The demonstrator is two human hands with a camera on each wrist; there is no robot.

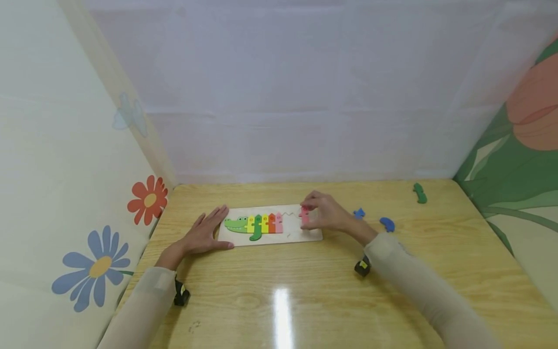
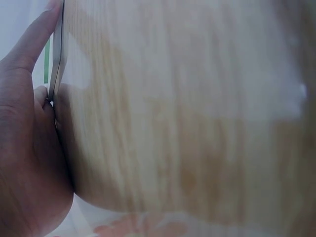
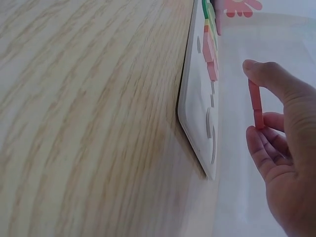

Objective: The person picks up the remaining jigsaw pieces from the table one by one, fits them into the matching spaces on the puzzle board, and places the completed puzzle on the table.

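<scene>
A pale wooden puzzle board (image 1: pixel 244 242) lies on the table, its left part filled with a crocodile's green head (image 1: pixel 236 224) and a row of coloured body pieces (image 1: pixel 265 224) ending in light pink. The left hand (image 1: pixel 203 234) rests at the board's left end, fingers spread along the far edge and thumb at the near edge. Above the board's right end, the right hand (image 1: pixel 324 211) pinches a pinkish-red puzzle piece (image 3: pixel 256 102) between thumb and fingertips. In the right wrist view that piece is held apart from the board, whose right end shows bare recesses.
To the right of the board lie a small blue piece (image 1: pixel 359 213), a curved blue piece (image 1: pixel 387 224) and, farther back, a green piece (image 1: pixel 420 193). White cloth (image 1: pixel 305 106) stands behind the table; flower-printed panels (image 1: pixel 100 266) flank it.
</scene>
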